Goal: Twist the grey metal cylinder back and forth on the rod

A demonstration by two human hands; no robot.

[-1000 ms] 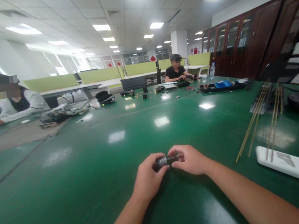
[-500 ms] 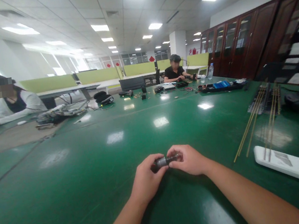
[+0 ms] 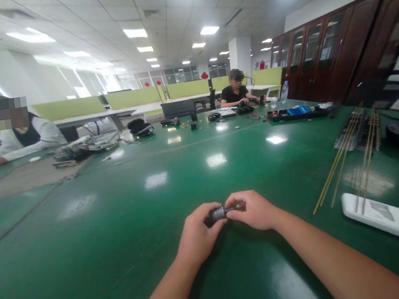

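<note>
Hands around dark-and-silver cylinder

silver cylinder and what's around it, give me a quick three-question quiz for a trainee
1. True or false: the left hand grips the silver cylinder.
2. What colour is the tabletop? A) red B) green C) white
3. Fill in the blank: the thin yellow rods lie to the ____ of the right hand.

Key: 1 true; 2 B; 3 right
</note>
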